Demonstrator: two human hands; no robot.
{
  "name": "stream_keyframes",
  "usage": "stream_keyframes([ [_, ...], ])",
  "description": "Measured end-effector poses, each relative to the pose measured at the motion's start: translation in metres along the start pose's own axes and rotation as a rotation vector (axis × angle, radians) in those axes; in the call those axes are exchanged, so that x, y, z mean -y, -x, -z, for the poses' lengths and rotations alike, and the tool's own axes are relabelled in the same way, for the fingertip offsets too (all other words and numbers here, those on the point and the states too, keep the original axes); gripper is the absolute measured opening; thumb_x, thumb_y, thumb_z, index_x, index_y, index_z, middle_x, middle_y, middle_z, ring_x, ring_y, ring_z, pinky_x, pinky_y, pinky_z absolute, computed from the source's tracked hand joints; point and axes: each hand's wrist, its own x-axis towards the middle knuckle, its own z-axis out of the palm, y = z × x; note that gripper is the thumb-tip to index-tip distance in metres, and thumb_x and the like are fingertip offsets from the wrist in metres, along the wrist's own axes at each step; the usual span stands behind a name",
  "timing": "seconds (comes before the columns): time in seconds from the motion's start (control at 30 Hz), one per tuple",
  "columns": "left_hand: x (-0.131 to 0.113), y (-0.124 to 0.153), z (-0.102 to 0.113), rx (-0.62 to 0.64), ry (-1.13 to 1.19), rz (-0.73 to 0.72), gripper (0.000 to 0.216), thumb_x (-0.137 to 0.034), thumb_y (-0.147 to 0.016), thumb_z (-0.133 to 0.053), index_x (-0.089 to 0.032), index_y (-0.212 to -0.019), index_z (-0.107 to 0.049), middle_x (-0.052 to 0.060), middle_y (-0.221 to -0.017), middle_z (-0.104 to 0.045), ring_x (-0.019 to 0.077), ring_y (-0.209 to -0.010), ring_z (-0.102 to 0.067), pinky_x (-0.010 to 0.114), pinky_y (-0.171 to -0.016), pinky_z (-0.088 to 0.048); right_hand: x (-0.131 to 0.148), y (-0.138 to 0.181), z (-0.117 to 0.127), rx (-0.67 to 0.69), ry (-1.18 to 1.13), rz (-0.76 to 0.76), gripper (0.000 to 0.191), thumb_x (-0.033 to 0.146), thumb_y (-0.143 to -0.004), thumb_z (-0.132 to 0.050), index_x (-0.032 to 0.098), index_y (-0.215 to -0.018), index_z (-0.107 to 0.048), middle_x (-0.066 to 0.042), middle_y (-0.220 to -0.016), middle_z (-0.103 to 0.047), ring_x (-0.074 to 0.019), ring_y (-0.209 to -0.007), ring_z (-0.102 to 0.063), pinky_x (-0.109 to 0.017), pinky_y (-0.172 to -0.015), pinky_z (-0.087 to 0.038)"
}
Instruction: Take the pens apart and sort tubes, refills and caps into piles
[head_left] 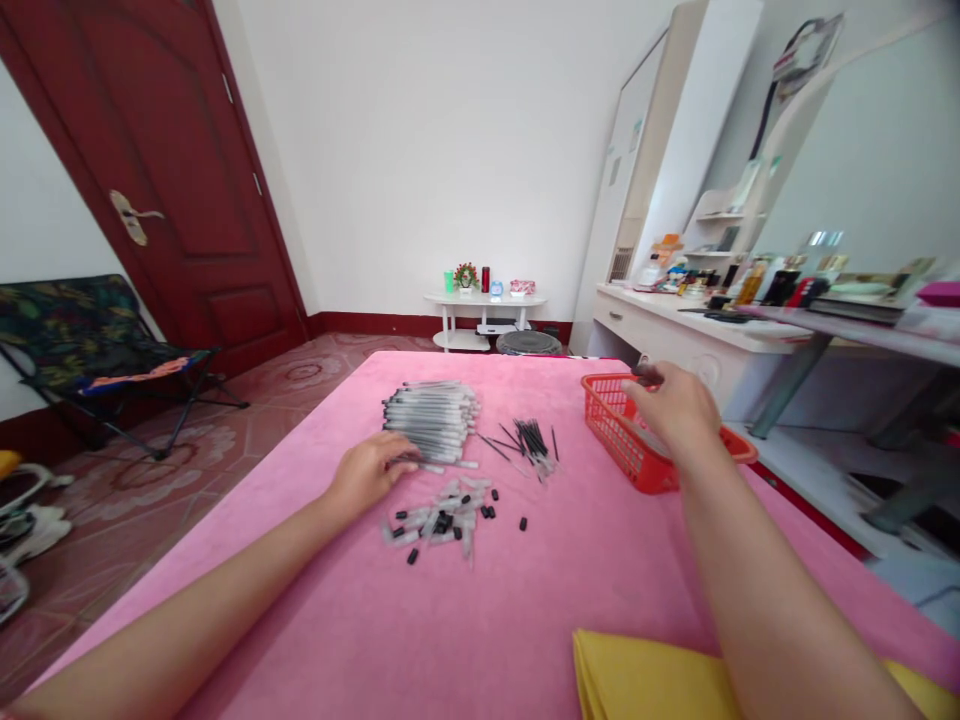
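My left hand (369,472) rests on the pink table (480,620), its fingers curled at the near edge of a pile of clear pen barrels (433,420). Whether it grips one is unclear. My right hand (673,405) hovers over a red plastic basket (634,440), fingers pinched on a dark pen-like thing at its tip. Between the hands lie a small bunch of black refills (531,440) and a scatter of clear caps and black end plugs (446,515).
A yellow sheet (637,680) lies at the near edge of the table. A folding chair (90,350) and a red door (172,170) stand to the left. A white dresser (675,320) with bottles stands right, a small white side table (484,310) at the back.
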Motion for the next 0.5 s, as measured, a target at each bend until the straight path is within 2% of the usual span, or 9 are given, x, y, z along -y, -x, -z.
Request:
stream_keyframes([
  [0.13, -0.006, 0.004, -0.005, 0.054, -0.146, -0.04, 0.01, -0.023, -0.079, -0.057, -0.023, -0.083, -0.066, 0.003, -0.09, -0.063, 0.0172, -0.088, -0.054, 0.027, -0.075, -0.041, 0.037, 0.016, -0.017, 0.159, -0.272, 0.21, 0.021, 0.029, -0.072, -0.058, 0.017, -0.085, -0.069, -0.007, -0.084, -0.069, -0.018, -0.075, -0.062, -0.028, -0.068, -0.044],
  [0.23, -0.009, 0.002, -0.01, 0.031, -0.197, -0.01, 0.009, -0.022, -0.077, -0.058, -0.021, -0.085, -0.063, 0.003, -0.088, -0.062, 0.0179, -0.087, -0.053, 0.028, -0.073, -0.04, 0.064, 0.041, -0.04, 0.336, -0.365, 0.298, 0.016, 0.023, -0.072, -0.058, 0.018, -0.081, -0.069, -0.005, -0.08, -0.07, -0.0166, -0.072, -0.062, -0.026, -0.067, -0.044],
  [0.33, -0.013, 0.0, -0.011, 0.032, -0.234, -0.049, 0.009, -0.021, -0.079, -0.055, -0.019, -0.084, -0.062, 0.004, -0.083, -0.06, 0.0185, -0.085, -0.052, 0.03, -0.073, -0.039, 0.085, 0.073, -0.066, 0.496, -0.439, 0.354, 0.014, 0.021, -0.073, -0.056, 0.018, -0.077, -0.069, -0.004, -0.079, -0.07, -0.0164, -0.072, -0.062, -0.025, -0.065, -0.043],
  [0.4, -0.02, -0.002, -0.008, 0.027, -0.267, -0.105, 0.012, -0.02, -0.082, -0.051, -0.018, -0.085, -0.062, 0.006, -0.082, -0.059, 0.0191, -0.084, -0.051, 0.032, -0.074, -0.038, 0.095, 0.093, -0.079, 0.547, -0.451, 0.381, 0.016, 0.023, -0.074, -0.056, 0.018, -0.082, -0.069, -0.005, -0.082, -0.069, -0.0169, -0.074, -0.061, -0.026, -0.067, -0.043],
  [0.5, -0.038, -0.007, -0.004, -0.008, -0.322, -0.185, 0.017, -0.017, -0.083, -0.046, -0.016, -0.09, -0.061, 0.007, -0.085, -0.059, 0.0202, -0.086, -0.049, 0.033, -0.074, -0.036, 0.104, 0.115, -0.088, 0.523, -0.433, 0.443, 0.031, 0.028, -0.072, -0.062, 0.018, -0.101, -0.065, -0.006, -0.095, -0.067, -0.0181, -0.082, -0.06, -0.026, -0.072, -0.042],
])
